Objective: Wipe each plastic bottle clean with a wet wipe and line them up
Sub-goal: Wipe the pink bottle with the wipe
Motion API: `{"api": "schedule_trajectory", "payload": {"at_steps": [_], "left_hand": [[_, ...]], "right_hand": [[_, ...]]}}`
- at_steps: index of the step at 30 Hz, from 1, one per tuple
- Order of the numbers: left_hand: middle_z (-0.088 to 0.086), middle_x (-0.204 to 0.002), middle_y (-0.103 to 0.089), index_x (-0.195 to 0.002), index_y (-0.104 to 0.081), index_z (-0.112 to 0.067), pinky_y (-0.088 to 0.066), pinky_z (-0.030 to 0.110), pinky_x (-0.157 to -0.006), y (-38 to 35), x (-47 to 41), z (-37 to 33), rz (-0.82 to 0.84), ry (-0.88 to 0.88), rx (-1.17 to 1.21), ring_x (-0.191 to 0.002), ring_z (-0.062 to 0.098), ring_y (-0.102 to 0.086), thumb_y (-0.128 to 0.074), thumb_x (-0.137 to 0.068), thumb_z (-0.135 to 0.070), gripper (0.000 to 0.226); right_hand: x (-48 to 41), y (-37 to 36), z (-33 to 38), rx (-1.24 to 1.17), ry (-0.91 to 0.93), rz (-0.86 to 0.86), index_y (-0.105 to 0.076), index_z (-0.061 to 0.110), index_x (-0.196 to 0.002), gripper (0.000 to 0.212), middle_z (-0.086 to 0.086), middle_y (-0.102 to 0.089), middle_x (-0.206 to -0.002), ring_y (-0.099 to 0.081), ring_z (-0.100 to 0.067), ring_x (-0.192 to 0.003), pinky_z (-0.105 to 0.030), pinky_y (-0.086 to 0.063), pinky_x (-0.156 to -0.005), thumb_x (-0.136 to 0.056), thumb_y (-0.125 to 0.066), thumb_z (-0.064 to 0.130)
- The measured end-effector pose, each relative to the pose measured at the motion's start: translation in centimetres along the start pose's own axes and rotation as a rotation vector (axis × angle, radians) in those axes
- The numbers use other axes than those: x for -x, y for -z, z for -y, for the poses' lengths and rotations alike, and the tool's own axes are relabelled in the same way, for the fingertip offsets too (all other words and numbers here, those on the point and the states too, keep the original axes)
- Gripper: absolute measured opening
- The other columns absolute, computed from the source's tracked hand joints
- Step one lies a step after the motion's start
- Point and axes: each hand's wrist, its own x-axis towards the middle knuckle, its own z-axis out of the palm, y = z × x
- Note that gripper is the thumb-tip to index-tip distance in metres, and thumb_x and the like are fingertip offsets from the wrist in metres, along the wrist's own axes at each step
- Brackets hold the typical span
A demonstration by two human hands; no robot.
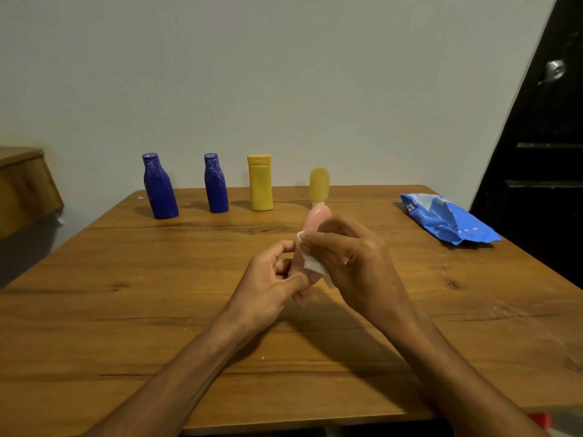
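Note:
Above the middle of the wooden table (126, 310), my left hand (271, 285) grips the lower end of a pink bottle (315, 220) with a yellow flip cap (319, 184) standing open at its top. My right hand (353, 257) holds a white wet wipe (310, 263) pressed against the bottle's side. Three bottles stand in a row near the table's far edge: a blue bottle (159, 187) at the left, a second blue bottle (216, 184), then a yellow bottle (260, 184).
A blue wet wipe pack (448, 220) lies at the far right of the table. A pale wall rises behind the row of bottles. A dark door (542, 152) stands at the right, and a wooden piece of furniture (22, 184) at the left.

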Motion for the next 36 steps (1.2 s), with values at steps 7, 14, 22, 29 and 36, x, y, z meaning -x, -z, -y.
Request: {"api": "schedule_trajectory", "payload": {"at_steps": [7,14,22,29,36], "left_hand": [[0.007,-0.093,-0.072,-0.124,-0.057,-0.018,-0.058,0.03,-0.068,0.3,-0.2,0.2,-0.025,0.001,-0.043,-0.076,0.018,-0.07,-0.064,-0.088,0.0,0.041],[0.002,-0.109,-0.071,-0.126,-0.054,-0.025,-0.061,0.041,-0.077,0.1,0.2,0.0,0.034,0.0,-0.029,-0.091,0.018,-0.071,-0.072,-0.083,-0.008,0.049],[0.017,-0.098,-0.072,-0.118,-0.058,-0.025,-0.058,0.029,-0.067,0.3,0.2,-0.1,0.062,-0.005,0.086,-0.078,0.022,-0.068,-0.07,-0.083,-0.003,0.043],[0.018,-0.098,-0.072,-0.125,-0.055,-0.018,-0.058,0.029,-0.064,0.3,0.3,-0.5,0.102,0.034,0.214,-0.071,0.02,-0.065,-0.073,-0.071,-0.015,0.057],[0.017,-0.1,-0.072,-0.141,-0.044,-0.011,-0.056,0.032,-0.066,1.0,0.2,-0.4,0.17,0.094,0.191,-0.077,0.025,-0.064,-0.073,-0.075,-0.015,0.073]], "right_hand": [[-0.3,0.2,0.4,-0.002,0.072,0.203,-0.071,0.014,-0.108,0.027,-0.002,-0.061,-0.105,-0.056,-0.013,-0.092,-0.026,-0.053,-0.069,-0.083,-0.061,0.023],[-0.7,0.7,-0.1,0.014,-0.056,-0.19,-0.071,0.009,-0.106,0.021,-0.003,-0.057,-0.096,-0.05,-0.001,-0.082,-0.008,-0.042,-0.064,-0.086,-0.065,0.013],[-0.3,0.7,0.3,-0.014,0.007,-0.036,-0.071,0.01,-0.106,0.025,0.001,-0.057,-0.1,-0.052,-0.004,-0.089,-0.002,-0.04,-0.07,-0.082,-0.069,0.011],[-0.6,0.9,-0.1,-0.118,-0.093,-0.281,-0.069,0.011,-0.108,0.026,0.001,-0.058,-0.093,-0.053,0.002,-0.085,-0.006,-0.042,-0.065,-0.082,-0.069,0.008],[-0.6,1.3,-0.4,-0.136,-0.136,-0.235,-0.069,0.01,-0.107,0.025,0.003,-0.057,-0.094,-0.052,0.002,-0.088,-0.006,-0.043,-0.066,-0.083,-0.067,0.009]]}}
